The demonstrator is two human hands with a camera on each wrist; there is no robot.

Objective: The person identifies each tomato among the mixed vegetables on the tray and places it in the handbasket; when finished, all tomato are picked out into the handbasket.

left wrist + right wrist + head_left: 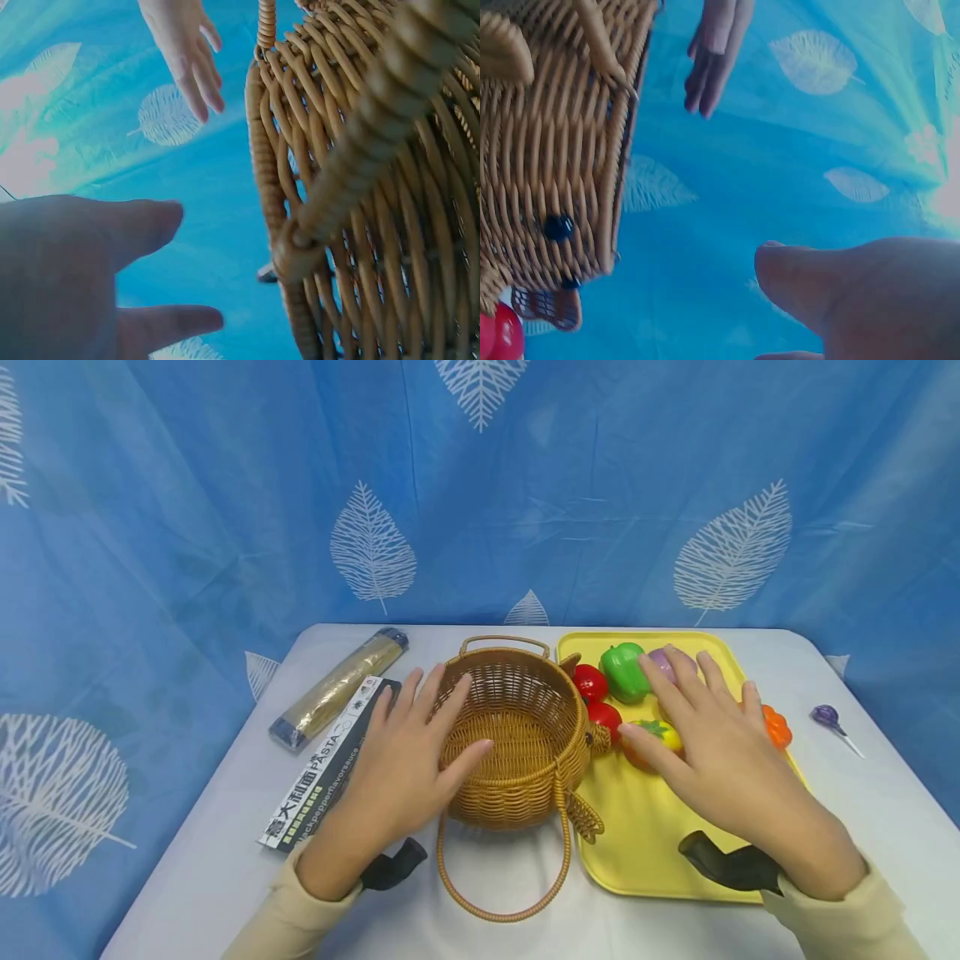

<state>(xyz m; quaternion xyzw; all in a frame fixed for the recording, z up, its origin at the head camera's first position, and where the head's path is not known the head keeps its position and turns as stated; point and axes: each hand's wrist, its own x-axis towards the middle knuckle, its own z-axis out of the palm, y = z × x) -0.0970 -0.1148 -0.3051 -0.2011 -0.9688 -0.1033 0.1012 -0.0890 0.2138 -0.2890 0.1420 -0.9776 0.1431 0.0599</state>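
Observation:
A brown wicker basket [510,747] stands upright on the table, with one hoop handle [504,917] folded down at the front and another at the back. My left hand [408,752] hovers by its left side, fingers spread. The left wrist view shows a gap between that hand [75,262] and the wicker basket [375,217]. Over the yellow tray [637,852], my right hand [723,747] is held with fingers spread, partly covering the vegetables there. In the right wrist view, its thumb points toward the basket [555,150] without touching it.
On the tray lie a green pepper [625,672], red tomatoes [604,720], a purple onion-like piece [678,664] and an orange pumpkin-like piece [777,727]. A pasta box [326,768] and gold packet [341,687] lie left. A small purple item [827,717] lies right.

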